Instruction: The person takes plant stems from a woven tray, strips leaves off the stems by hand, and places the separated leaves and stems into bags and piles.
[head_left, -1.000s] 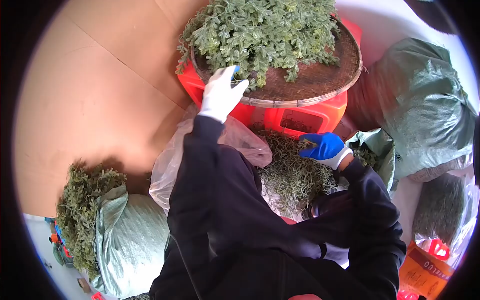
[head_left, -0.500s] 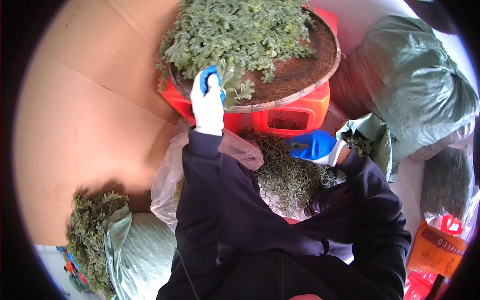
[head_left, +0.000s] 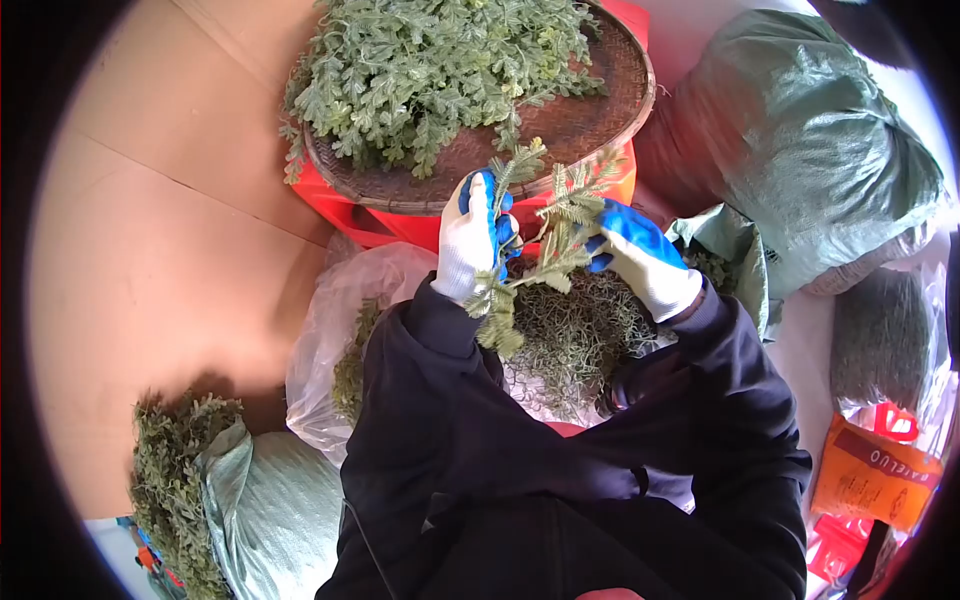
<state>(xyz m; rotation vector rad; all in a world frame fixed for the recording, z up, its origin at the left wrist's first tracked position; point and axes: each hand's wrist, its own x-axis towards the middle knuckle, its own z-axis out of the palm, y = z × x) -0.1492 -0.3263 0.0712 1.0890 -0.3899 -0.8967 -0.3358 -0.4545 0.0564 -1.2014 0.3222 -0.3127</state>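
A green sprig with fern-like leaflets (head_left: 556, 265) is held up over the lap, in front of the round woven tray (head_left: 545, 135). My left hand (head_left: 475, 240), in a white glove with blue coating, is closed on its stem. Beside the sprig's right side is my right hand (head_left: 645, 258), gloved alike, with curled fingers at the leaves. What lies inside those right fingers is hidden. A large heap of similar green sprigs (head_left: 420, 75) covers much of the tray. Below the hands lies a pile of thin, tangled green stems (head_left: 580, 330).
Red plastic stools (head_left: 345, 212) support the tray. A clear plastic bag (head_left: 320, 340) stands left of my knees. Lower left is a green sack (head_left: 275, 500) with foliage (head_left: 180, 480) spilling out. A big stuffed green sack (head_left: 820, 150) and an orange packet (head_left: 872, 475) are at right.
My left hand has drawn back from the tray's edge, bringing the sprig towards me. My right hand has risen from above the stem pile to the sprig. The view has shifted slightly.
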